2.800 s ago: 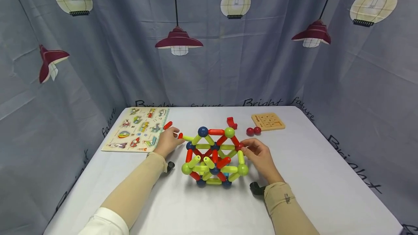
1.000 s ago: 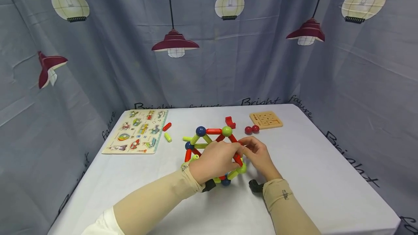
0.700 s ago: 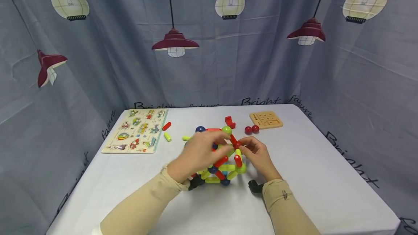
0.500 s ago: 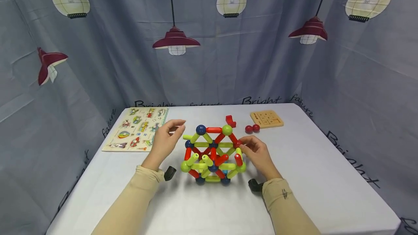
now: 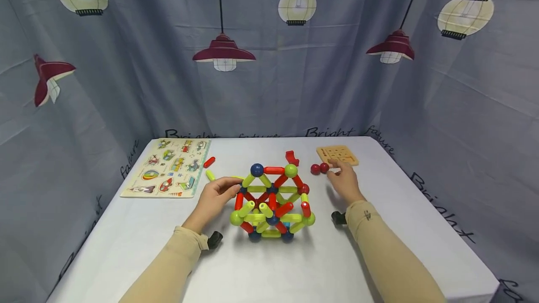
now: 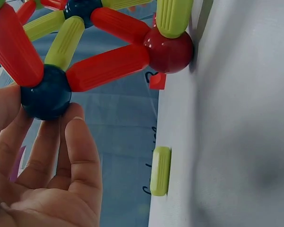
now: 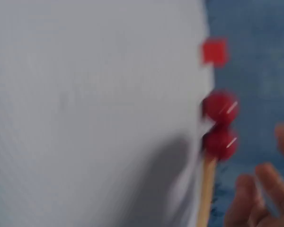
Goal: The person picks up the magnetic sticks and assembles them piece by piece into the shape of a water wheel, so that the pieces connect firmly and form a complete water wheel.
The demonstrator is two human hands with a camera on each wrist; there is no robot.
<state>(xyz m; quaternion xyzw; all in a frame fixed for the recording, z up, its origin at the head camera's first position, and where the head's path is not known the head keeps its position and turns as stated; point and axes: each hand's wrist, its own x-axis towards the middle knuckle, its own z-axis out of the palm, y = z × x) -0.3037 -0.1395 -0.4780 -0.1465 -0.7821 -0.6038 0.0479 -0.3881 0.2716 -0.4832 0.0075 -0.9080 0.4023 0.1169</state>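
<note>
A frame of red and lime-green sticks (image 5: pixel 273 170) joined by balls stands mid-table in the head view. My left hand (image 5: pixel 212 201) is at its left side, thumb and fingers pinching a dark blue ball (image 6: pixel 46 92) in the frame. My right hand (image 5: pixel 346 182) reaches over the table's far right, fingers apart and holding nothing, beside two red balls (image 5: pixel 315 169). Blurred in the right wrist view, those balls (image 7: pixel 220 143) touch each other, and the fingertips (image 7: pixel 270 177) are apart from them. At the frame's front right, a short red stick (image 5: pixel 306 208) slants up from a lime-green ball (image 5: pixel 309 220).
A wooden number board (image 5: pixel 338 155) lies behind the red balls, and a red curved piece (image 5: pixel 292 158) sits left of them. At the left is a picture puzzle board (image 5: pixel 168 172). Beside it lie a loose red stick (image 5: pixel 209 162) and a lime-green stick (image 5: pixel 210 175).
My left hand adds a red stick at the frame's front right, lets go, and moves back left to the blue ball. My right hand has left the frame's red ball and moved toward the loose red balls.
</note>
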